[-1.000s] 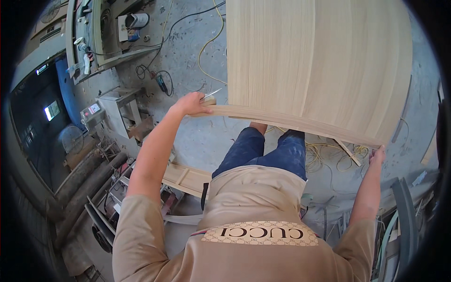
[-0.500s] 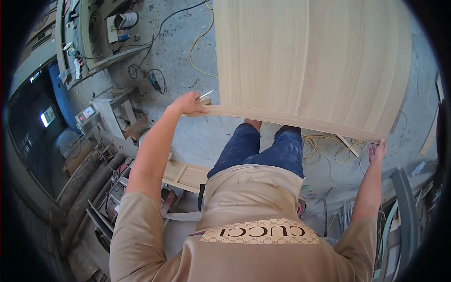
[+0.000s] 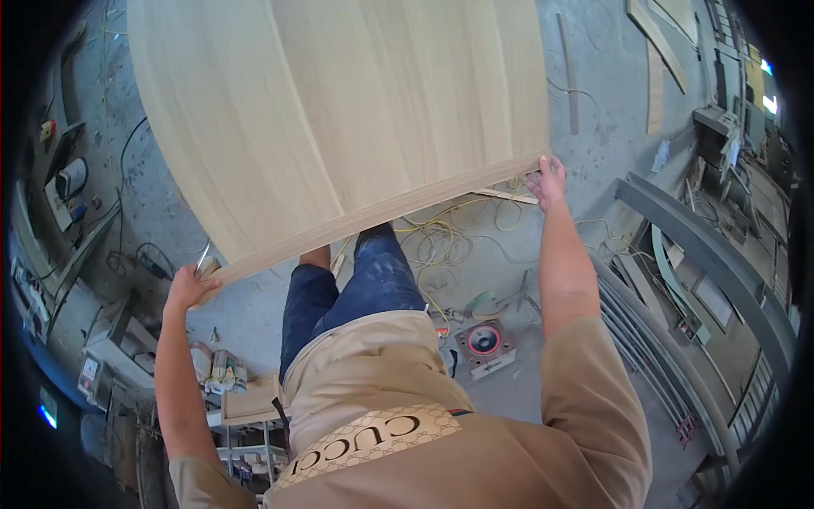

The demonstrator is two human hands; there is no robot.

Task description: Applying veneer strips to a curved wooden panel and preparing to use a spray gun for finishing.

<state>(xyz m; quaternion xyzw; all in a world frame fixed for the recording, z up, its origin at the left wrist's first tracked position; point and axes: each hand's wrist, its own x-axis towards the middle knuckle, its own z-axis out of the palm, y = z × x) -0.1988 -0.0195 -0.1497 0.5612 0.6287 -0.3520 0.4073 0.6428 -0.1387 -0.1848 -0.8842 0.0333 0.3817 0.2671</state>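
Observation:
A broad pale wood-grain panel (image 3: pixel 339 102) fills the upper middle, and a long narrow wooden strip (image 3: pixel 356 219) runs along its near edge. The strip's left end stands out a little past the panel's corner. Around that end my left hand (image 3: pixel 192 287) is closed, with a thin metal tool (image 3: pixel 203 252) and a small beige wooden piece (image 3: pixel 209 266) showing beside its fingers; how these are held is partly hidden. At the near right corner, my right hand (image 3: pixel 549 180) pinches the strip's other end, thumb on top and fingers curled underneath.
Coiled yellow cable (image 3: pixel 437 242) and a wooden stick (image 3: pixel 507 195) lie on the floor under the near edge. A machine with a round red-rimmed part (image 3: pixel 484 339) stands by my legs. Grey metal beams (image 3: pixel 704 254) and pipes (image 3: pixel 653 339) lie at right.
The view has swung to the right, so the panel and both hands appear farther left. Both hands keep their places at the strip's ends.

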